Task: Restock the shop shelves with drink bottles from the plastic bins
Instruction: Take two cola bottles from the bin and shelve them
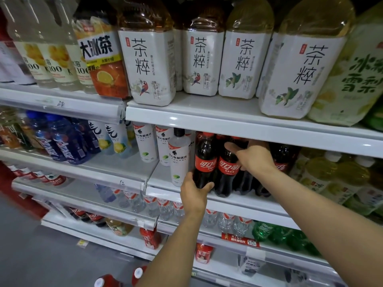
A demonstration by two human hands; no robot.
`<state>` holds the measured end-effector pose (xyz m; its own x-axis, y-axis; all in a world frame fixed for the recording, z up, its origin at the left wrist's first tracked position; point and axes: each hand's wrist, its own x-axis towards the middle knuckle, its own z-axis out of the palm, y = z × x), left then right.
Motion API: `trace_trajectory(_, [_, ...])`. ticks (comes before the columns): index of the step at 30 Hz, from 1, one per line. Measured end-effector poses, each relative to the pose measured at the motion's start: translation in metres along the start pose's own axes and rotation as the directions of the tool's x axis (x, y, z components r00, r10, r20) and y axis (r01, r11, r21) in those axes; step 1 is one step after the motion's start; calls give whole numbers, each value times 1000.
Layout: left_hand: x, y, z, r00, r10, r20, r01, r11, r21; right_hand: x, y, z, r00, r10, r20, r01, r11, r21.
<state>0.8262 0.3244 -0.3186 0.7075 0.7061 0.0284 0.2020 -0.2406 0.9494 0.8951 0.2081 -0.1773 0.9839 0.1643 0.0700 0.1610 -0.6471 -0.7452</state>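
The white shelves (228,119) fill your view, with big tea bottles (153,65) lined along the top one. On the middle shelf (238,200) a cluster of cola bottles (227,168) stands near the front edge, just beside a white-labelled bottle (178,160). Your right hand (256,157) reaches in among the cola necks. Its fingers are hidden there, so you cannot tell whether it grips. Your left hand (193,195) wraps the base of the leftmost cola bottle (204,160), which is upright at the shelf's front.
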Motion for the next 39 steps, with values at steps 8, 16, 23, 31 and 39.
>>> trace_trajectory(8, [-2, -9, 15, 994, 40, -105, -27, 992, 124, 18, 1, 2, 997, -81, 14, 81, 997, 3])
trace_trajectory(16, [7, -9, 15, 998, 43, -43, -34, 984, 177, 24, -1, 3, 990, -136, -43, 135, 991, -23])
trace_trajectory(23, [13, -11, 12, 999, 45, -12, -41, 973, 226, 16, -8, -5, 991, -26, 132, 32, 999, -39])
trace_trajectory(31, [19, -10, 9, 999, 47, 23, -51, 974, 223, 19, -8, -1, 994, -106, -1, 105, 989, 99])
trace_trajectory(39, [21, -8, 9, 998, 45, 50, -56, 971, 234, 19, -10, 1, 990, -137, -17, 137, 990, 17])
